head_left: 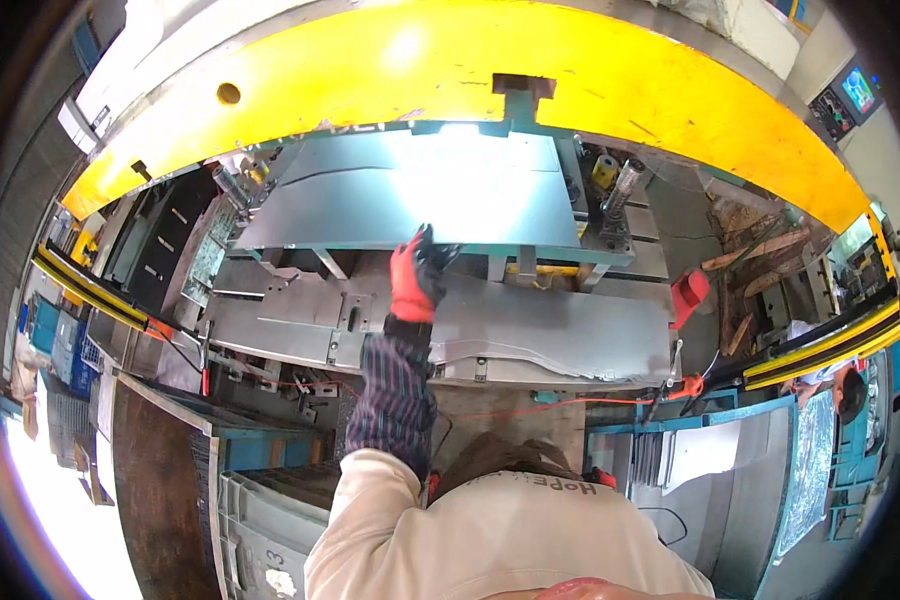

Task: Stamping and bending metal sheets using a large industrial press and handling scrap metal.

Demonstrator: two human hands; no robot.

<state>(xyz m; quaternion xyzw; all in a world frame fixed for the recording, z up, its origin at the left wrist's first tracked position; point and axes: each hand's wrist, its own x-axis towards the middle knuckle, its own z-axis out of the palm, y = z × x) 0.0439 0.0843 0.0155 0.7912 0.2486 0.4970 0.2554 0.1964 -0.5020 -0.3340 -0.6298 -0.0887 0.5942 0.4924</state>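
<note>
My left hand (420,275), in a red glove with black fingers, reaches forward to the near edge of a large flat metal sheet (340,200). Its fingers look stretched out and apart at that edge; whether they touch the metal is hard to tell. The sheet lies on the die (595,255) under a yellow press beam (390,60), with strong glare on its middle. Below the hand, a second grey metal sheet (560,325) with a wavy near edge rests on the press bed (290,320). No part of my right hand can be made out.
Metal guide posts (625,185) flank the die. A red object (688,297) stands at the bed's right end. Yellow-and-black side bars (825,345) run along both sides. Stacked sheets (695,450) sit in a blue-framed rack at right, and a grey bin (270,530) stands at left.
</note>
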